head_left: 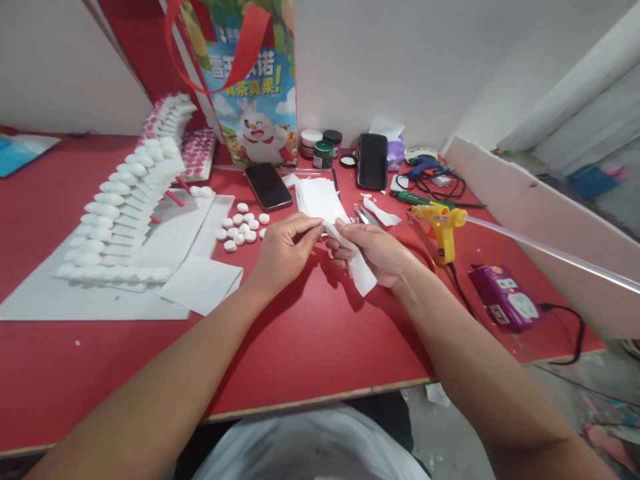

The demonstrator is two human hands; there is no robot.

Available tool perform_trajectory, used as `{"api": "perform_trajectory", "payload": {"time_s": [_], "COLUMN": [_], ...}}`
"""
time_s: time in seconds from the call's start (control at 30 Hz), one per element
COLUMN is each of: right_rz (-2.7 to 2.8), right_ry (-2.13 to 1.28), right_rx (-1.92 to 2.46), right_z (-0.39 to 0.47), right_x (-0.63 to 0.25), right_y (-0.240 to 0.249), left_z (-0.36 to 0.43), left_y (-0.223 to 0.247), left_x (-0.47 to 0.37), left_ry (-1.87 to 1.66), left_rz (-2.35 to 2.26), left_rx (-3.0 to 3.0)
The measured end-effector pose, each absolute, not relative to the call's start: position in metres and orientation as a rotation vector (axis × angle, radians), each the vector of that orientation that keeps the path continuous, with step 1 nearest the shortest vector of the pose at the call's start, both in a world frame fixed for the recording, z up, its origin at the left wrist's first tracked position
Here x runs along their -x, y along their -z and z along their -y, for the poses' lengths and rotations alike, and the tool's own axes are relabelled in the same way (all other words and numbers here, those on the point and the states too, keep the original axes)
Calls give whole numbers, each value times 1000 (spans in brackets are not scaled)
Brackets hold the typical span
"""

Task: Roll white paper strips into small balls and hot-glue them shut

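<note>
Above the middle of the red table, a strip of white tissue paper [361, 272] hangs between my two hands. My left hand [287, 250] pinches its upper end between thumb and fingers. With fingers wrapped round the strip, my right hand [373, 247] holds it a little lower, and its loose end dangles below. Just left of my left hand lie several small white wads [242, 230] in a loose group. A stack of white tissue sheets [317, 197] sits right behind my hands. Beside it are a torn tissue piece [383, 212] and scissors [367, 215], partly hidden.
A curved white model [120, 200] edged with wads stands on white boards [30, 300] at left. A phone [269, 187], paint jars [323, 153] and a gift bag [260, 100] are behind. At right are a yellow glue gun [443, 230] and a purple power strip [505, 297].
</note>
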State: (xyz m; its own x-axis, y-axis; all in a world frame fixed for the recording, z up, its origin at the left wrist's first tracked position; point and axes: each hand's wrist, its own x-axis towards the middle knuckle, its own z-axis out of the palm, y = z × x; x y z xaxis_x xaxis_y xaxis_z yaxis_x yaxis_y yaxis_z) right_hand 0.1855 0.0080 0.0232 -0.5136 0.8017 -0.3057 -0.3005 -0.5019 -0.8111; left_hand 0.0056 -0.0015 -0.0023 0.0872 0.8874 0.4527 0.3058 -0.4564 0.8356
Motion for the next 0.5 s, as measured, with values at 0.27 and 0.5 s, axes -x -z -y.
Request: {"api": "perform_trajectory", "payload": {"time_s": [0.27, 0.5], "right_rz": [1140, 1053], "right_ry": [-1730, -1710], "right_rx": [1017, 1020], "right_z": [-6, -7], "right_x": [-181, -180], "right_y": [-21, -20], "left_z": [2, 2], "left_y": [2, 3], "left_x": [-6, -5], "left_ry": [-1332, -1371], "left_rz": [-1211, -1205], "left_rx": [-1750, -1768]}}
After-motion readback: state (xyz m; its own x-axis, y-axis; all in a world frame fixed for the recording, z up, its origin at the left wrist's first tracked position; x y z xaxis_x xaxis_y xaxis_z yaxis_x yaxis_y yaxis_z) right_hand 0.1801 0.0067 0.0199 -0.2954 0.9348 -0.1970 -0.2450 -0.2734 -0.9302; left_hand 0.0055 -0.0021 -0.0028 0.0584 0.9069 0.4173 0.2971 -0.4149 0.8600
